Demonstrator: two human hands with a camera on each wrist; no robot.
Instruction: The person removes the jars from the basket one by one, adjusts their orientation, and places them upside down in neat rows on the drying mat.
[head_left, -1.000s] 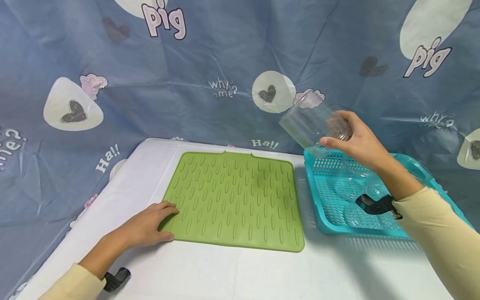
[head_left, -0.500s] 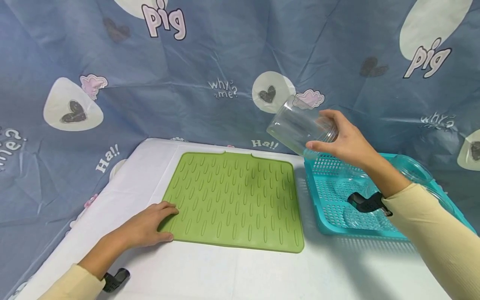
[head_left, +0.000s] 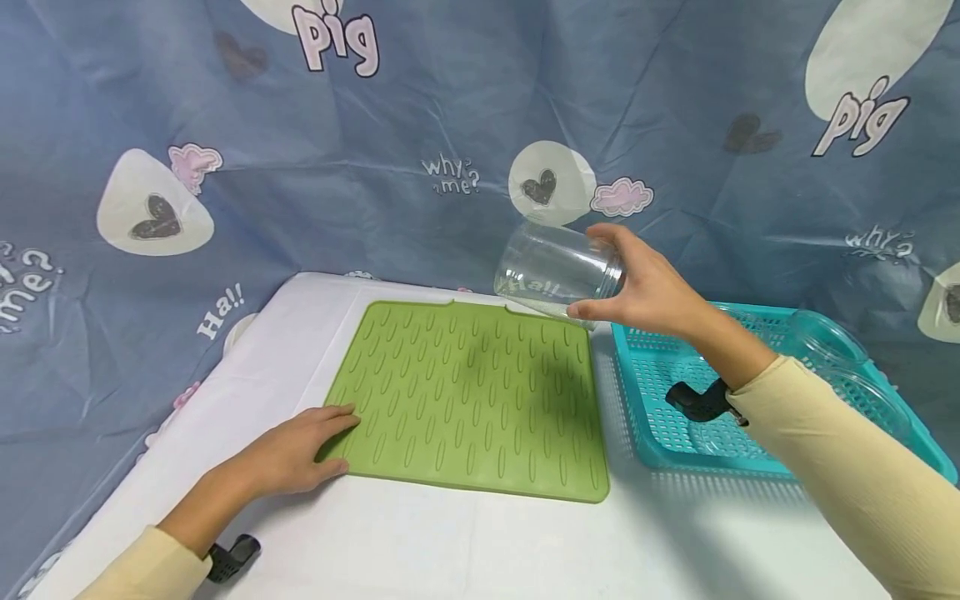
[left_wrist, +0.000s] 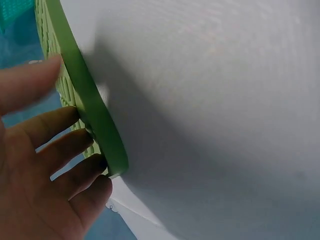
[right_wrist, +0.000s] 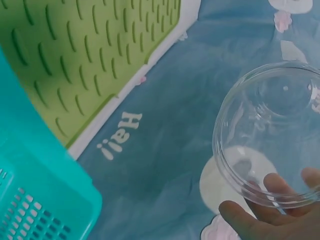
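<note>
A clear jar is held up in the air above the far right part of a green ridged mat. My right hand grips it round its ridged mouth end, and the jar lies nearly sideways with its base pointing left. In the right wrist view, the jar's round rim faces the camera, fingers curled at its lower side. My left hand rests at the mat's near left corner. In the left wrist view, its spread fingers touch the mat's edge.
To the right of the mat stands a turquoise perforated basket. Inside lie several clear round containers, such as one clear piece at the back, partly hidden by my right arm. White cloth covers the table, and a blue printed curtain hangs behind.
My right hand has carried the jar left, from above the basket's corner to over the mat, turning it closer to level. The left hand stays at the mat's edge.
</note>
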